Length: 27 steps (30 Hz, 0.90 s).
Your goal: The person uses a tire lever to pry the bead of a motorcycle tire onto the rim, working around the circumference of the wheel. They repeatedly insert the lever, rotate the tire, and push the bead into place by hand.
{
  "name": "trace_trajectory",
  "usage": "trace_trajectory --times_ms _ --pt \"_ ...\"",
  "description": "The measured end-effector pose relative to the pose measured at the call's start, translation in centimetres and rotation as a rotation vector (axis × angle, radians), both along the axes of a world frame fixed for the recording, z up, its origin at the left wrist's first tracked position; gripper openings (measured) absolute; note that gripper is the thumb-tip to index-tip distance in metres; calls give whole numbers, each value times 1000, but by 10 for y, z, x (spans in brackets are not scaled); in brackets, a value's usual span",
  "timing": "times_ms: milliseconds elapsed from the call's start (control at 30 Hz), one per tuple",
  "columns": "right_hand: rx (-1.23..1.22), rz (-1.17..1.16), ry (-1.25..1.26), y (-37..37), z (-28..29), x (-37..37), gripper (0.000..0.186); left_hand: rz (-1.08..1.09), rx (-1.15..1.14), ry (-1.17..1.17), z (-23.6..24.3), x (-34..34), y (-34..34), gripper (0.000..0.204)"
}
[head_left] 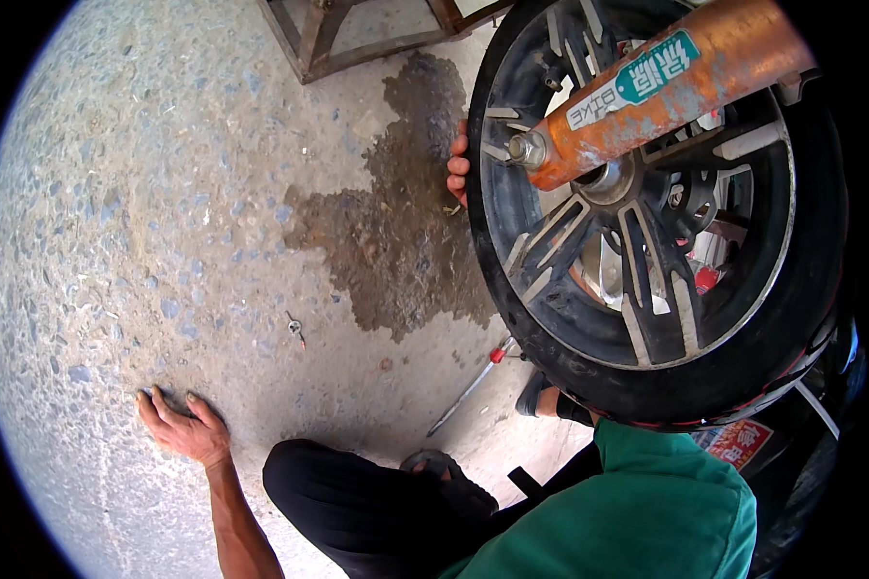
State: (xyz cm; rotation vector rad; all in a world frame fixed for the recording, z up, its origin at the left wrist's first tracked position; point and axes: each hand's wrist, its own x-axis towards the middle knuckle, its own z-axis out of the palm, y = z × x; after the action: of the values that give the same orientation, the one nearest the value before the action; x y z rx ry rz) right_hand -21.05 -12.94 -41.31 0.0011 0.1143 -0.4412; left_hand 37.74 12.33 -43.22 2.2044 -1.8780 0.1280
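A black tyre [512, 289] on a spoked alloy wheel [686, 328] fills the upper right. Across its hub runs a worn orange metal arm [676, 87] with a hex nut [527, 150] at its end. My right hand [459, 166] curls its fingertips round the tyre's left edge; the wheel hides the rest of it. Low on the left, my left hand [185, 431] rests on the ground, fingers spread and holding nothing. Between my leg and the wheel lies a slim metal rod tool [468, 396] with a red part near its upper end.
A dark wet patch [396, 222] spreads over the rough concrete [164, 232] left of the wheel. One small metal piece [295, 329] lies below the patch. At the top stands a rusty metal frame [309, 48]. My sandalled foot [449, 473] is near the rod tool.
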Motion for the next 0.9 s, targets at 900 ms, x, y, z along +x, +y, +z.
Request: trace_trajectory --times_ms 900 --pt "484 101 95 89 143 39 76 5 2 -48 -1 5 5 61"
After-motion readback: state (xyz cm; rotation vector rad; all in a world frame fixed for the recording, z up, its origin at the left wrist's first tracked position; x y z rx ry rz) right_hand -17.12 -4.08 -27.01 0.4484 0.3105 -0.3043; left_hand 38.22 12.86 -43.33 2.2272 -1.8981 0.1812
